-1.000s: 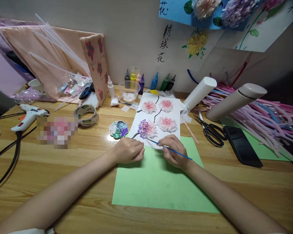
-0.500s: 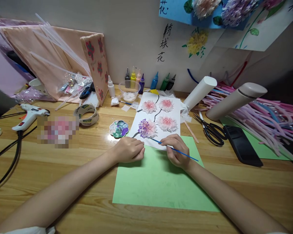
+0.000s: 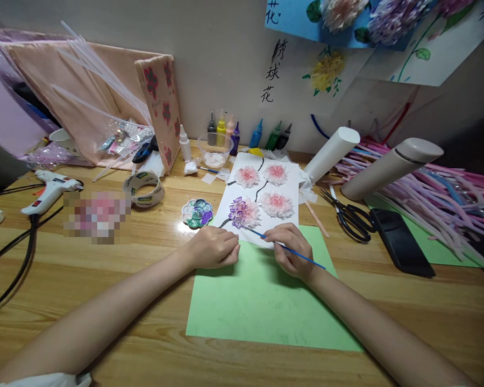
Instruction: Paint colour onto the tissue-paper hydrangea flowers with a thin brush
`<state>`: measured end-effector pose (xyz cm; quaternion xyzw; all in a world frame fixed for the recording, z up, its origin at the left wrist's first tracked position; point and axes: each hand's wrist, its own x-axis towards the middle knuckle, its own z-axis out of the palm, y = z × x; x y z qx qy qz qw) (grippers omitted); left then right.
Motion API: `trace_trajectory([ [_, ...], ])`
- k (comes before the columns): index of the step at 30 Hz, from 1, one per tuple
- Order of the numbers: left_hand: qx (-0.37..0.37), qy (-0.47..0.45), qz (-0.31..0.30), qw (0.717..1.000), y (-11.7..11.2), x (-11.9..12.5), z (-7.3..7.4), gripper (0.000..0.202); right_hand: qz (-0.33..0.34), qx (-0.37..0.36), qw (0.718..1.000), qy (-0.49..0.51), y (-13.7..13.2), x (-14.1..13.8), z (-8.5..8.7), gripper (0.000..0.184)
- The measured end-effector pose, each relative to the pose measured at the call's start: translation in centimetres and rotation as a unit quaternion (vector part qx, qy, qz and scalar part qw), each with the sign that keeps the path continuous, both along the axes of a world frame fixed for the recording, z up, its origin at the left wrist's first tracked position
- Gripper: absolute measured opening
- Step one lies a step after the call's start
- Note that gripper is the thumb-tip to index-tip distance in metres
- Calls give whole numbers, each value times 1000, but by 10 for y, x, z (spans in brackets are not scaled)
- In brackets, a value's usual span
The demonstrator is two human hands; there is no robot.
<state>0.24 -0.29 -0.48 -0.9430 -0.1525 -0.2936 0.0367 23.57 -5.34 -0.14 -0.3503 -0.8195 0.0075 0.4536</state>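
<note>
The right hand point(image 3: 290, 250) has its grip closed on a thin blue-handled paintbrush point(image 3: 312, 262), whose tip touches the lower-left paper flower point(image 3: 242, 212) on a white sheet point(image 3: 292, 180) at the centre of the frame. The left hand point(image 3: 213, 248) rests on that sheet's near edge, its grip curled narrow, with nothing visibly held. This flower is partly purple, mostly on its left side. The three other flowers point(image 3: 276, 204) are pink and white, with no purple. A small flower-shaped paint palette point(image 3: 197, 212) sits just left of the sheet on the wooden counter point(image 3: 105, 269).
</note>
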Motion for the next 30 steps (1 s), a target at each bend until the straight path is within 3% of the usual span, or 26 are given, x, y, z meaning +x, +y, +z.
trace_trajectory([
  [25,9,-12,3,1000,0,1,1,28,2,-31,999,-22,1,0,-1,28],
  [30,4,-18,8,1000,-2,1,-3,28,-32,-35,998,30,-2,-4,3,26],
])
